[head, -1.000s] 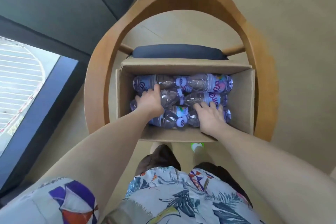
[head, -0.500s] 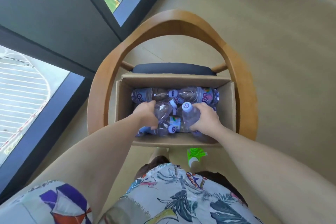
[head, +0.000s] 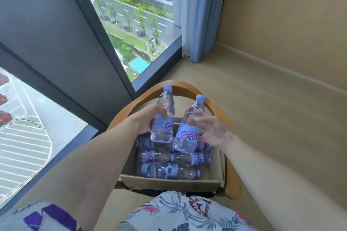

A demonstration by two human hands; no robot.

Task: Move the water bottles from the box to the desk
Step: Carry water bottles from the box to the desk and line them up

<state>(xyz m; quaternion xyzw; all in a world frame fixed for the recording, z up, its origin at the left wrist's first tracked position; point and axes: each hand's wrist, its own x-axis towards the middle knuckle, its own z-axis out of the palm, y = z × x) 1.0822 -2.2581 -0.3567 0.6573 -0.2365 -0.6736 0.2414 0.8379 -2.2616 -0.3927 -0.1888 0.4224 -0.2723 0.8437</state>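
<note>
An open cardboard box [head: 169, 181] rests on a wooden chair and holds several clear water bottles [head: 169, 170] lying on their sides. My left hand [head: 148, 119] grips one upright water bottle [head: 163, 118] with a pale purple cap and a light label, held above the box. My right hand [head: 212, 131] holds a second upright bottle [head: 189, 129], tilted slightly, its label showing pink lettering. Both lifted bottles hang side by side over the far end of the box. No desk is in view.
The chair's curved wooden backrest [head: 187, 85] arcs behind the bottles, and its right arm [head: 233, 184] runs beside the box. A floor-to-ceiling window [head: 131, 15] lies left and ahead, a curtain [head: 199, 15] hangs in the corner, and beige floor [head: 272, 118] spreads to the right.
Both hands have lifted out of the box, each carrying a bottle now held upright above it. The camera has tilted up toward the window and corner.
</note>
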